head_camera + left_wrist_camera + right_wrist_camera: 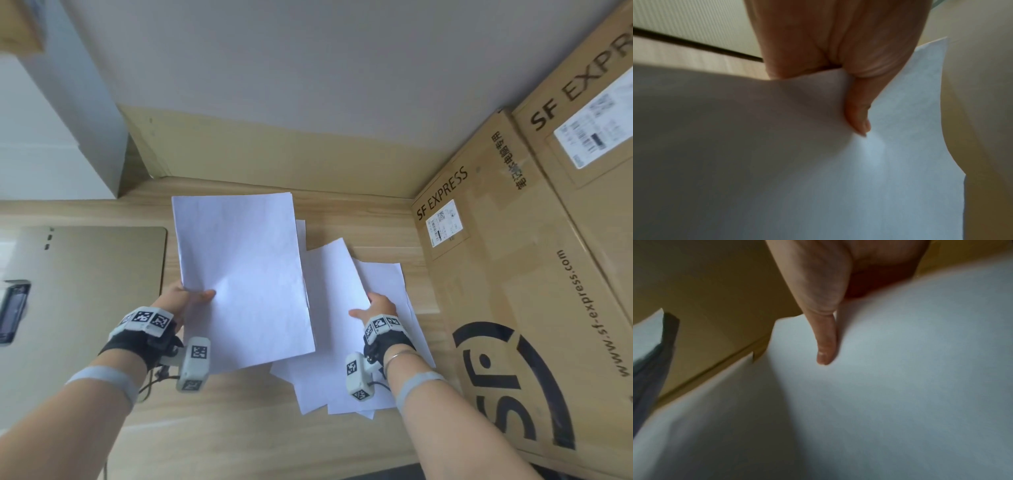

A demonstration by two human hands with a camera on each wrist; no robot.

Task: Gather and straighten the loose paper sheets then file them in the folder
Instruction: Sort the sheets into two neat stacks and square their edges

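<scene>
My left hand pinches the near left edge of a held stack of white sheets, raised over the wooden desk; in the left wrist view its thumb lies on top of the stack. To the right, loose sheets lie fanned on the desk. My right hand pinches the right edge of the upper loose sheet, thumb on top, fingers hidden beneath. A tan folder lies shut at the left of the desk.
Large SF Express cardboard boxes stand right beside the loose sheets. A dark phone-like device lies at the far left edge. A white cabinet fills the back left corner. The wooden desk runs to the wall.
</scene>
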